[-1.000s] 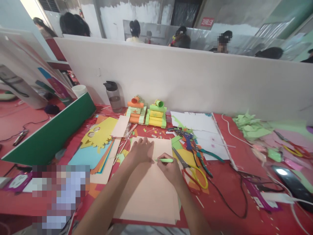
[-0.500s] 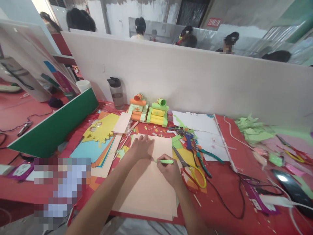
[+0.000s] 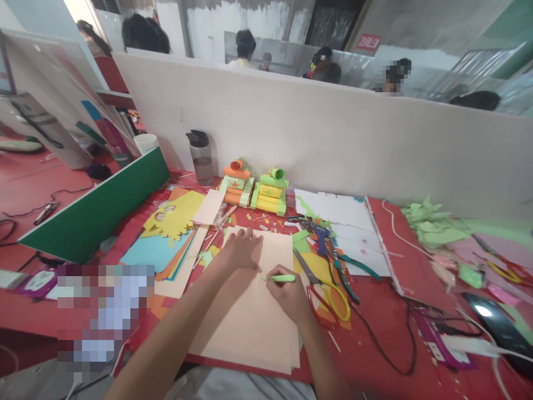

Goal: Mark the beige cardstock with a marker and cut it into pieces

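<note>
Paper sheets [image 3: 250,333] lie stacked on the red worktop [image 3: 353,355]; the left hand [image 3: 240,251] rests spread on them, while the right hand [image 3: 287,291] pinches a light-green pen [image 3: 285,278], with scissors [image 3: 311,272] lying just beside that hand.

Red table [image 3: 366,355] against white partition [image 3: 316,139]. Beyond: grey wall [image 3: 400,19], patchy white paint [image 3: 233,19]; red sign [image 3: 369,41] right of dark opening [image 3: 335,22]. Brightest upper left.

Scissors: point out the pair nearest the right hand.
The near scissors, lying just right of the right hand, beside the peach paper; the other scissors lie far off, by the picture's right edge.
</note>
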`<move>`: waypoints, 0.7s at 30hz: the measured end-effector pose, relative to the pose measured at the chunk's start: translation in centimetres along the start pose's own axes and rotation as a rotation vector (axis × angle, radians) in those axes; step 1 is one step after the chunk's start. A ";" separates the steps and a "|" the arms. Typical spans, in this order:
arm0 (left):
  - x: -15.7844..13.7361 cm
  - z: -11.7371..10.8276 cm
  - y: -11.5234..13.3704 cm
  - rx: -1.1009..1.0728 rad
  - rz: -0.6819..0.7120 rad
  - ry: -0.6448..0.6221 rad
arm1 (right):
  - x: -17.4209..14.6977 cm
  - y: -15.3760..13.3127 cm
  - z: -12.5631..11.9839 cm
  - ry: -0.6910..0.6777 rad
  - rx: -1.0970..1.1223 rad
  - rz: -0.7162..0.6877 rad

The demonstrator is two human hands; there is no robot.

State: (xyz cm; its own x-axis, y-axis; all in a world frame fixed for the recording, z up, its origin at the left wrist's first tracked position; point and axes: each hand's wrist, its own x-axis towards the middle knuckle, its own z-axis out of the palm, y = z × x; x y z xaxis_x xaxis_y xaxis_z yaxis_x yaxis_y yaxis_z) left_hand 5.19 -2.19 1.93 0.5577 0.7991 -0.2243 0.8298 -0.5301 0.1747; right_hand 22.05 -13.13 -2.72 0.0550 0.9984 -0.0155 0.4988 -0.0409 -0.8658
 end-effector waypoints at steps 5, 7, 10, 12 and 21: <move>0.0 0.0 0.0 -0.008 -0.005 0.004 | -0.1 0.0 0.0 -0.007 0.012 0.000; 0.0 0.2 -0.1 -0.011 0.001 0.014 | -0.1 0.0 0.0 -0.010 0.019 -0.003; 0.1 0.4 -0.3 -0.015 0.002 0.016 | -0.1 0.1 0.0 -0.013 0.030 -0.005; 0.1 0.4 -0.3 -0.017 0.000 0.008 | -0.2 0.2 0.0 -0.018 0.037 -0.008; 0.0 0.4 -0.5 -0.014 0.027 0.027 | -0.1 -0.2 -0.2 0.072 0.228 -0.052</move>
State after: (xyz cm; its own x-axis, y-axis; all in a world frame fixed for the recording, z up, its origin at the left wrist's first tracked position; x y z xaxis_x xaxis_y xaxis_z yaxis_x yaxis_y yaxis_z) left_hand 4.83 -2.02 1.47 0.5790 0.7920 -0.1936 0.8140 -0.5476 0.1940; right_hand 22.16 -13.28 -2.46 0.0998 0.9932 0.0603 0.2953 0.0283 -0.9550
